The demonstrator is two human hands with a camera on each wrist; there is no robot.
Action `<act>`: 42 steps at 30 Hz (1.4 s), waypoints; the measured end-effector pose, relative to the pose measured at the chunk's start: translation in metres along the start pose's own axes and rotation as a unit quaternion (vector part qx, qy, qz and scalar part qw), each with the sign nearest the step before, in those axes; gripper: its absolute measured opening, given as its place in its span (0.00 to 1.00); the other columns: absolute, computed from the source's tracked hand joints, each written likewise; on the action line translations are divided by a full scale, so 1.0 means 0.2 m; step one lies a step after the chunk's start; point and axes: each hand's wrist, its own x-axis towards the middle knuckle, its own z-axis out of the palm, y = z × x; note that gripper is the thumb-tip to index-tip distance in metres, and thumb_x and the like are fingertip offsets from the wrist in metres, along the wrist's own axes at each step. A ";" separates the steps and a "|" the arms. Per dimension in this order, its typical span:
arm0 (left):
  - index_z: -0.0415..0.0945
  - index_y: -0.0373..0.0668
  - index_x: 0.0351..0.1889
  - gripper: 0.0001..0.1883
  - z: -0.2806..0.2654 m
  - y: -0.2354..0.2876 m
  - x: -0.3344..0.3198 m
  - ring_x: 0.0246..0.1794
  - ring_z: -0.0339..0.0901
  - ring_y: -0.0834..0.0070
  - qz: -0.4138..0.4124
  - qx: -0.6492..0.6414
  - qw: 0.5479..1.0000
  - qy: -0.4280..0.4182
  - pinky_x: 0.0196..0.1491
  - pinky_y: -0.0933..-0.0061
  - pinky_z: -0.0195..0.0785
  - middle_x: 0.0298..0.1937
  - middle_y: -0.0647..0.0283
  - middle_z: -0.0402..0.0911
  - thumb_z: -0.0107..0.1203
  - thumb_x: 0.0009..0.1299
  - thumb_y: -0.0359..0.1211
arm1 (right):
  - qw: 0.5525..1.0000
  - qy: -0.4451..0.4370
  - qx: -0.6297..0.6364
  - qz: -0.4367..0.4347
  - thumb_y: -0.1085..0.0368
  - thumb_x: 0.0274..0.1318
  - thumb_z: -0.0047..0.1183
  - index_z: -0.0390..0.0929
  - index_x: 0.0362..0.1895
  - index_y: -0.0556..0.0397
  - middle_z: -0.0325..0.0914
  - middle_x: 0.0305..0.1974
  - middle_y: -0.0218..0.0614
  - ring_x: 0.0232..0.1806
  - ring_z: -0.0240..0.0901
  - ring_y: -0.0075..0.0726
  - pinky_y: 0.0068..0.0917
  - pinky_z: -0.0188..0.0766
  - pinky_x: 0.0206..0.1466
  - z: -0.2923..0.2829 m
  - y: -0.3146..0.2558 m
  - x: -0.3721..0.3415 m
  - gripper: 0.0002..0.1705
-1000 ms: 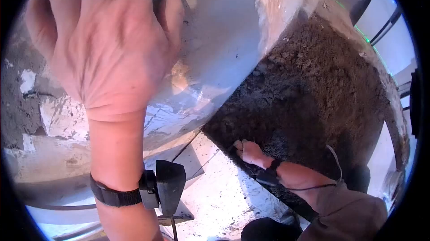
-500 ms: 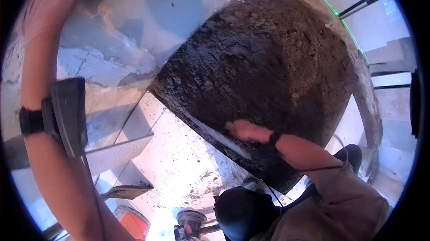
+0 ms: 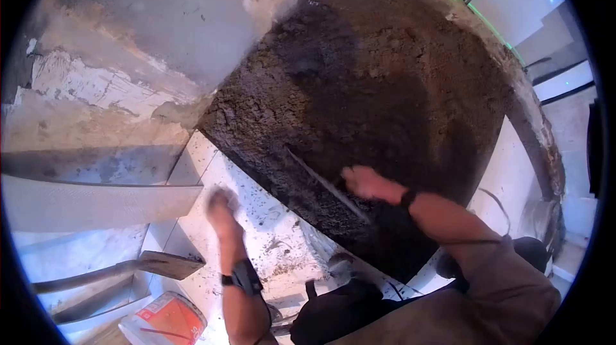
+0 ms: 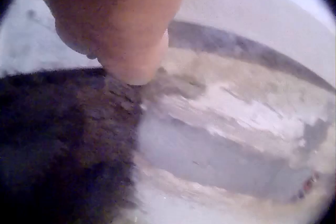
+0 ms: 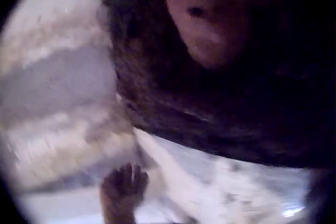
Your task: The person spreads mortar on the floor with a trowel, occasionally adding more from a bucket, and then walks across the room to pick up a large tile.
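Note:
My right hand (image 3: 369,183) is low over a bed of dark, damp mortar (image 3: 359,108), fingers curled round what looks like a flat trowel. Only the trowel's long pale blade edge (image 3: 328,185) shows beside the hand; its handle is hidden in the grip. In the right wrist view, that hand (image 5: 212,29) is mostly in shadow. My left hand (image 3: 222,207), blurred in the head view, is over pale tiles (image 3: 256,236) left of the mortar's edge. From the right wrist view the left hand (image 5: 125,186) has its fingers spread and holds nothing.
Smooth grey screed (image 3: 173,18) borders the mortar at upper left. A wooden-handled, flat-bladed tool (image 3: 170,265) lies above a white bucket (image 3: 168,319) with an orange label. A pale strip of board (image 3: 96,204) crosses the left side. A green laser line (image 3: 475,11) runs along the far edge.
My left hand has dropped from close before the camera, over the upper left floor, to the tiles. My right hand and the trowel have shifted inward from the mortar's near edge.

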 end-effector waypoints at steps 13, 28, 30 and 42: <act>0.72 0.30 0.55 0.17 0.15 0.14 0.04 0.45 0.76 0.71 0.189 0.235 0.946 -0.123 0.49 0.72 0.70 0.47 0.57 0.79 0.52 0.72 0.30 | 0.994 0.033 -0.085 -0.059 0.59 0.45 0.55 0.71 0.34 0.53 0.76 0.29 0.51 0.37 0.74 0.62 0.51 0.69 0.38 -1.02 -0.09 -0.63 0.14; 0.43 0.64 0.76 0.56 1.61 2.17 0.04 0.77 0.43 0.63 0.563 0.688 0.304 0.342 0.66 0.38 0.52 0.78 0.68 0.43 0.69 0.51 0.40 | 0.922 0.100 -0.367 -0.066 0.58 0.57 0.46 0.76 0.34 0.28 0.69 0.13 0.32 0.17 0.75 0.43 0.37 0.64 0.13 -1.02 0.90 -0.55 0.06; 0.41 0.66 0.76 0.59 1.71 2.10 0.02 0.77 0.43 0.64 0.439 0.762 0.301 0.369 0.64 0.37 0.54 0.79 0.71 0.43 0.70 0.49 0.43 | 0.927 0.187 -0.312 -0.090 0.54 0.55 0.49 0.77 0.29 0.40 0.73 0.13 0.31 0.16 0.74 0.42 0.36 0.65 0.16 -0.93 0.88 -0.39 0.09; 0.37 0.62 0.76 0.68 1.50 2.17 0.50 0.73 0.52 0.52 0.578 0.678 0.252 0.377 0.64 0.47 0.61 0.75 0.56 0.52 0.75 0.39 0.37 | 0.918 0.182 -0.352 0.035 0.58 0.50 0.51 0.78 0.32 0.45 0.78 0.21 0.36 0.24 0.79 0.44 0.42 0.71 0.25 -1.67 1.20 0.36 0.09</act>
